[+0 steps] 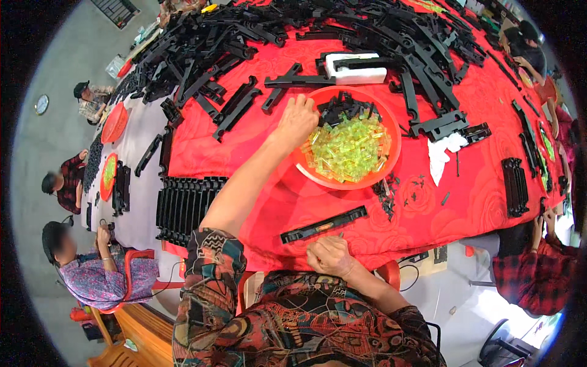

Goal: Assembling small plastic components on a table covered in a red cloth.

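My left hand (pixel 298 120) is at the left rim of a round red bowl (pixel 394 147), its fingers curled downward and their tips hidden. Inside the bowl lie many small clear yellow-green vials (pixel 348 147), with short black plastic pieces (pixel 345 109) heaped at the far side. My right hand (pixel 330 254) is closed near the table's front edge; anything between its fingers is too small to make out. Just beyond it, a long black plastic spirit level body (pixel 324 226) lies slightly slanted on the red cloth, a small orange-yellow spot at its middle.
Black level bodies stand in a tight row (pixel 189 208) left of my forearm. A large heap of them (pixel 183 49) covers the far side. A white block (pixel 358 74), crumpled tissue (pixel 445 158) and black scraps (pixel 385 196) surround the bowl. Other people sit at both sides.
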`<state>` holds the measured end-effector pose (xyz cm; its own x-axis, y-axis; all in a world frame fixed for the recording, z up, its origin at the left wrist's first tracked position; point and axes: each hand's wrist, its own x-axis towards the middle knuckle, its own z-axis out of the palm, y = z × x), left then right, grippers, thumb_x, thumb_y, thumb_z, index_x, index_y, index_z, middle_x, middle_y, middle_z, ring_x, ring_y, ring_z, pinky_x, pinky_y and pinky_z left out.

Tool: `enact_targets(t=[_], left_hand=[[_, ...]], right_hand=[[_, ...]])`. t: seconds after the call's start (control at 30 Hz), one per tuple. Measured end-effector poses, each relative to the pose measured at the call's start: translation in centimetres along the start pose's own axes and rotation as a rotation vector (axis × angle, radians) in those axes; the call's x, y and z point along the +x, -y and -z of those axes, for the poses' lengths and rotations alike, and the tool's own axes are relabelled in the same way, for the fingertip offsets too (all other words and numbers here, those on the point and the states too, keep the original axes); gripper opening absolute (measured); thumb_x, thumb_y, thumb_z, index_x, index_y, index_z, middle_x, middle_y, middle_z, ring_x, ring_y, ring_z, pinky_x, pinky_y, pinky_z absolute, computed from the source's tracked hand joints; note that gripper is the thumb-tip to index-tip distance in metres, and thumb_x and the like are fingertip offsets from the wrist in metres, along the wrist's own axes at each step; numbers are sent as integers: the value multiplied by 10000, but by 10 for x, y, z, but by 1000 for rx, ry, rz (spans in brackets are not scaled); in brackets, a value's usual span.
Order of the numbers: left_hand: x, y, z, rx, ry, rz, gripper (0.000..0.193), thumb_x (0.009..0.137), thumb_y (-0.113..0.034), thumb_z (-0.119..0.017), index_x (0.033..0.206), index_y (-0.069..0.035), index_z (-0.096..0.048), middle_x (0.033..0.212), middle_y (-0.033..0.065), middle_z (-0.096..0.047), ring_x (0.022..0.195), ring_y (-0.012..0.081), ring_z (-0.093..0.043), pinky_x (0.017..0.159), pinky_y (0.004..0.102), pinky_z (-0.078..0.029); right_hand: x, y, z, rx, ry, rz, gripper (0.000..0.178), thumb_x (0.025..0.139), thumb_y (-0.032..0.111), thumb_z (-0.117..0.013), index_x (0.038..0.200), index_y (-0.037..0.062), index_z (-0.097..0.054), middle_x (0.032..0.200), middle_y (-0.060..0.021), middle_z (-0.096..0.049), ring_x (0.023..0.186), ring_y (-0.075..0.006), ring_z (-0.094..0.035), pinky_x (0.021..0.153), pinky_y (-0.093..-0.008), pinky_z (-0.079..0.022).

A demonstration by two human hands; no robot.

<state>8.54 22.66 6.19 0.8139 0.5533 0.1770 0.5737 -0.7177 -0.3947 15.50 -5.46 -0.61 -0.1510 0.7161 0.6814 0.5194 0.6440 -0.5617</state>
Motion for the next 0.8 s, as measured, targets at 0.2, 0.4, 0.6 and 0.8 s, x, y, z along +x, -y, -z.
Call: enact_targets(t=[0.2, 0.4, 0.6, 0.8], left_hand=[[8, -6, -13, 87, -34, -19, 151, 762, -146, -578, 880, -80, -644, 930, 93, -564, 978, 261, -506, 782, 396, -399], [-7, -4, -7, -14, -174, 76, 113, 783, -148, -550, 851, -60, -571, 860, 99, -597, 879, 270, -571, 714, 433, -448], [-67, -31, 48, -897, -405, 483, 150, 788, -89, -665, 834, -28, -537, 687, 76, -619, 585, 191, -602, 505, 328, -466], [-130, -74, 76, -1963, -173, 652, 90, 853, -91, -645, 867, -19, -593, 720, 26, -617, 580, 58, -537, 514, 193, -434]], right_hand=[[0, 0, 0, -24, 30, -11, 134, 672, 67, -660, 694, 69, -528, 631, -49, -546, 558, -213, -572, 522, -326, -474], [-2, 0, -4, -27, 45, 0, 143, 666, 68, -665, 696, 70, -525, 630, -46, -534, 562, -217, -571, 525, -325, -477], [4, 3, 5, 60, -25, -59, 100, 691, 36, -645, 697, 50, -546, 623, -73, -544, 528, -229, -565, 485, -339, -460], [7, 4, 19, 58, -150, -248, 103, 750, 25, -625, 845, 34, -587, 648, -92, -560, 506, -244, -547, 471, -339, -437]])
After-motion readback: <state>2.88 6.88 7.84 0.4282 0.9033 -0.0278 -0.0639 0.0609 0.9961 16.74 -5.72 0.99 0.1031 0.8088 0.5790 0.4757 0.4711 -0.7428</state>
